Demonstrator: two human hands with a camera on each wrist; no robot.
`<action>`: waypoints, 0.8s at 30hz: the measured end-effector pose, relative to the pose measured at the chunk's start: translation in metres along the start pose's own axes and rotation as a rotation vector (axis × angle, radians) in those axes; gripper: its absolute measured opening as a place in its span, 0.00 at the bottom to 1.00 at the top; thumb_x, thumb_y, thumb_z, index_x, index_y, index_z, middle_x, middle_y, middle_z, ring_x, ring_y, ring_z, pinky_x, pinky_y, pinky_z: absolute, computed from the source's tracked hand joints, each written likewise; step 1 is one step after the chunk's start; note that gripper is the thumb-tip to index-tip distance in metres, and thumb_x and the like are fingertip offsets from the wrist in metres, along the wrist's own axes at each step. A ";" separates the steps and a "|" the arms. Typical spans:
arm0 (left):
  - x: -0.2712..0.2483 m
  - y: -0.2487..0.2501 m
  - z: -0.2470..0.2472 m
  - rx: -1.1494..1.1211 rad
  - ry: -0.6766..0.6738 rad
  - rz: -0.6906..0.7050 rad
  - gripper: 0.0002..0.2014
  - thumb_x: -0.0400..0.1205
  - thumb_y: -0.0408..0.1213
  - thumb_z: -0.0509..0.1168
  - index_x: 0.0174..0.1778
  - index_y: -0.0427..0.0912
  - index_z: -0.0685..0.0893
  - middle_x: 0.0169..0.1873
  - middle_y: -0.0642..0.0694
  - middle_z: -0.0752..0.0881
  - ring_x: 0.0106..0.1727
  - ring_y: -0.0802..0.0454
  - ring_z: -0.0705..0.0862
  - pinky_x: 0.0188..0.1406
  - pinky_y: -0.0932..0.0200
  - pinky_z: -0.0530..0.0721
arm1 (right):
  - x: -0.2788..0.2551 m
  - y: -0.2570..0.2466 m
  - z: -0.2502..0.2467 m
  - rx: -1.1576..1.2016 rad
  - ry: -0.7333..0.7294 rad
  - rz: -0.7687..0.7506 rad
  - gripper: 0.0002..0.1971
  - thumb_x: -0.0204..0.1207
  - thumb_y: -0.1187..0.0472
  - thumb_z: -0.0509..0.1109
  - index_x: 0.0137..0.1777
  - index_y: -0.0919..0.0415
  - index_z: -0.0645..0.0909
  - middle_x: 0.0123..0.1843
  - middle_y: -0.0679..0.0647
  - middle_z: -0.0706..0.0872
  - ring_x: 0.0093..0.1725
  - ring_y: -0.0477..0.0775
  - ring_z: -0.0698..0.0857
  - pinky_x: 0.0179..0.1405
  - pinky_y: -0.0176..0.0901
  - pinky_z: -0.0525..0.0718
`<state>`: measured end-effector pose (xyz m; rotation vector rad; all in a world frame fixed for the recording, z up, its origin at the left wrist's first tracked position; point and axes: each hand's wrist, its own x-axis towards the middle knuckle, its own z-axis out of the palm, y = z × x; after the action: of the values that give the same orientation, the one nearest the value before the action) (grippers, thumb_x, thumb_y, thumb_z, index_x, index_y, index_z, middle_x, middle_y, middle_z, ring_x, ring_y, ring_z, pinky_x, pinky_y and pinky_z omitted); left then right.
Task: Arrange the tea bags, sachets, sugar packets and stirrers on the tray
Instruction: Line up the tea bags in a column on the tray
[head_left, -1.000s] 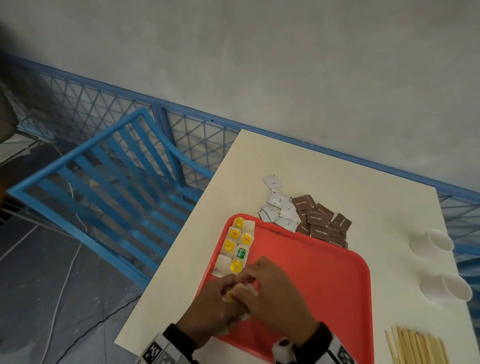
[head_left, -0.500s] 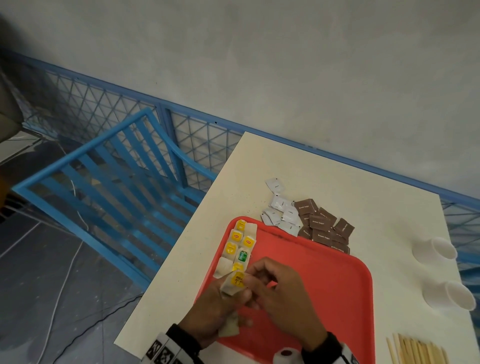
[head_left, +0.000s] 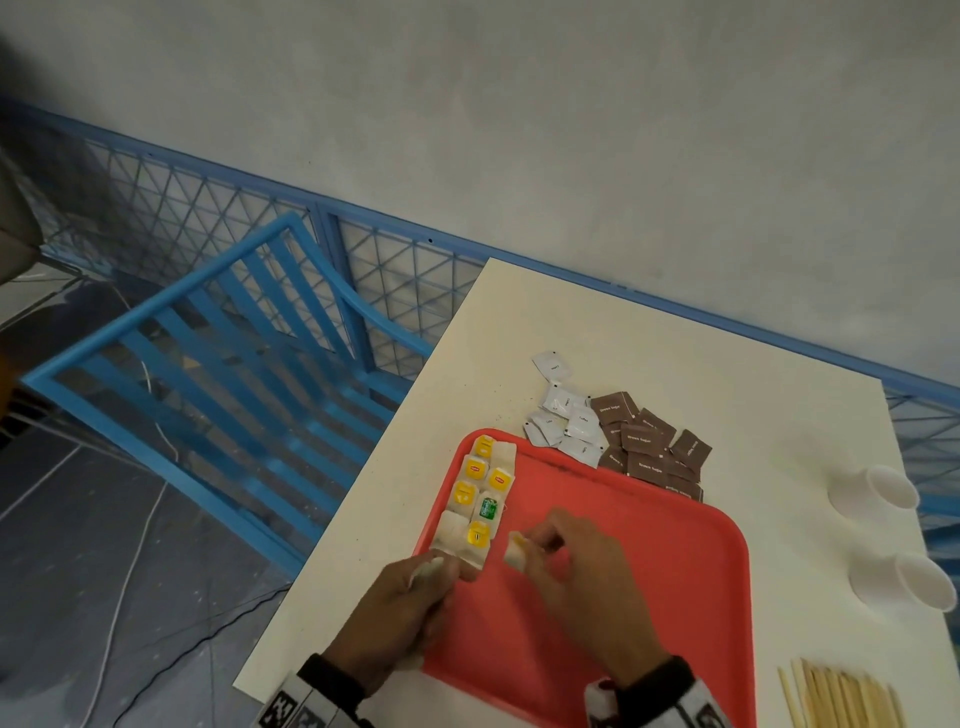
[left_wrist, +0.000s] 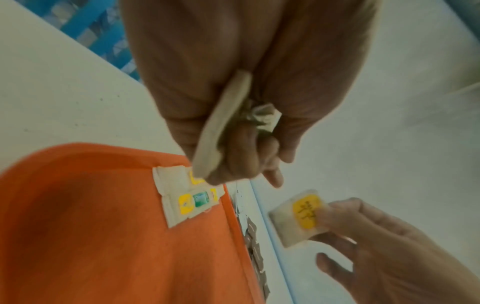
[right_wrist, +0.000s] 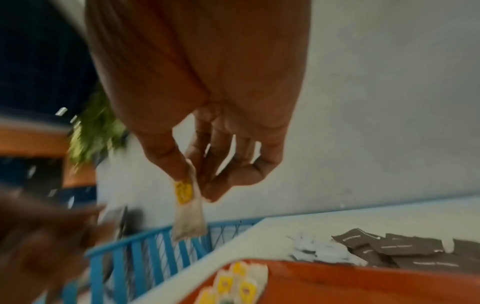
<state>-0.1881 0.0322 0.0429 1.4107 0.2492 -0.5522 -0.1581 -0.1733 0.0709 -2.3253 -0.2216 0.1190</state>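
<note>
Cream table (head_left: 675, 364), red tray (head_left: 649, 571): right hand (head_left: 582, 582) pinches one tea bag (head_left: 517, 553) for the rows (head_left: 475, 499); left hand (head_left: 410, 608) clutches spares (left_wrist: 221, 127).

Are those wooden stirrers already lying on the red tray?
No: the wooden stirrers lie on the bare table to the right of the red tray, apart from it.

"brown sugar" on brown packets (head_left: 645, 439).
</note>
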 end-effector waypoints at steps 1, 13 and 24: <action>0.000 0.001 -0.001 0.063 0.050 0.029 0.13 0.85 0.45 0.63 0.45 0.41 0.89 0.20 0.56 0.80 0.21 0.64 0.77 0.22 0.71 0.73 | -0.002 0.003 0.008 -0.041 -0.042 0.001 0.08 0.76 0.53 0.70 0.39 0.51 0.75 0.37 0.44 0.84 0.37 0.43 0.80 0.38 0.41 0.81; 0.013 -0.003 -0.017 0.311 0.087 0.172 0.08 0.81 0.35 0.70 0.36 0.40 0.88 0.24 0.52 0.87 0.25 0.62 0.82 0.26 0.70 0.79 | 0.002 -0.014 0.042 0.487 -0.139 0.156 0.04 0.74 0.62 0.77 0.46 0.55 0.87 0.41 0.45 0.91 0.39 0.40 0.86 0.40 0.29 0.79; 0.018 -0.023 -0.054 0.019 0.302 -0.210 0.23 0.84 0.58 0.59 0.46 0.41 0.88 0.20 0.51 0.69 0.17 0.57 0.65 0.17 0.67 0.61 | 0.003 0.017 0.129 0.512 -0.109 0.543 0.08 0.75 0.63 0.75 0.34 0.60 0.85 0.34 0.56 0.90 0.30 0.43 0.82 0.35 0.37 0.80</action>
<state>-0.1758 0.0794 0.0060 1.4944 0.6405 -0.5113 -0.1730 -0.0934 -0.0308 -1.8128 0.3565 0.5099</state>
